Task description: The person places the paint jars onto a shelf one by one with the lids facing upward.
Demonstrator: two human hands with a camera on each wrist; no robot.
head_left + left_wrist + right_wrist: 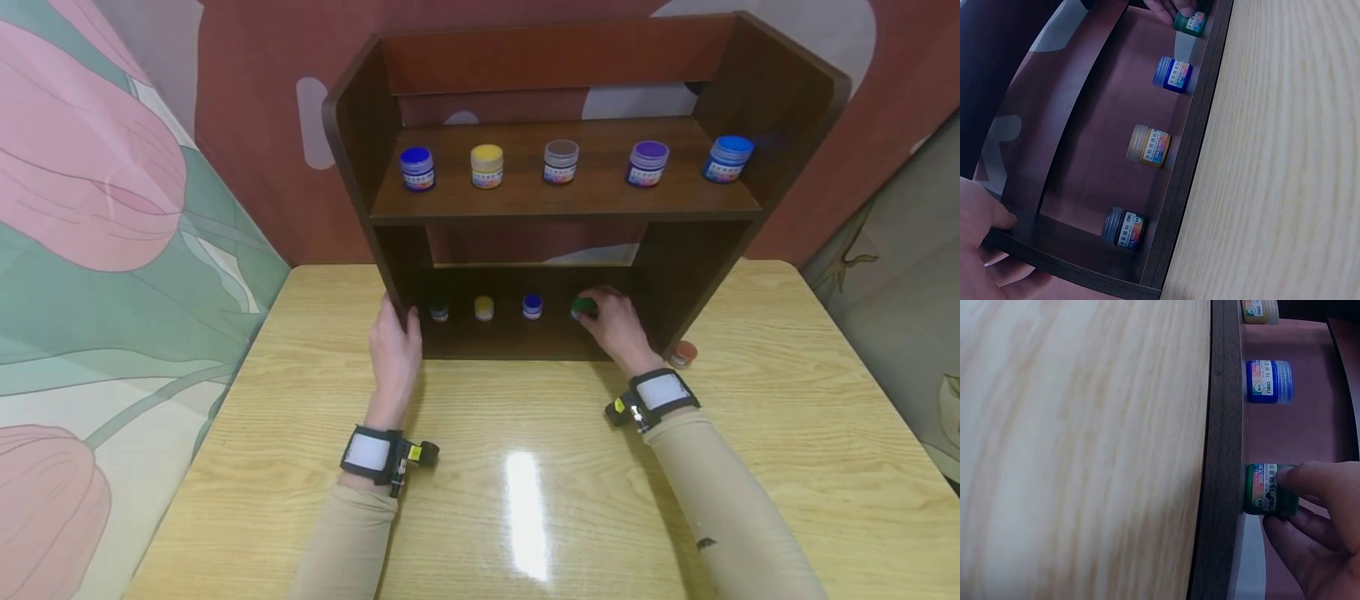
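Note:
My right hand [621, 327] pinches a green paint jar [1262, 490] between thumb and fingers, at the right part of the lower board of a dark brown wooden shelf [517, 343]. In the right wrist view the jar's base meets the board. My left hand [395, 350] grips the shelf's left side panel, with the thumb [1002, 216] on the inner face and fingers around the outside. Along the lower board stand a dark jar [1125, 229], a yellow jar [1149, 145] and a blue jar [1172, 74], spaced apart in a row.
Several jars line the upper board: blue [417, 169], yellow [487, 167], brown-lidded [560, 162], purple [647, 163] and light blue [727, 159]. An orange-brown jar [683, 354] sits on the wooden table [480, 517], right of the shelf. Patterned cloth [255, 125] hangs behind.

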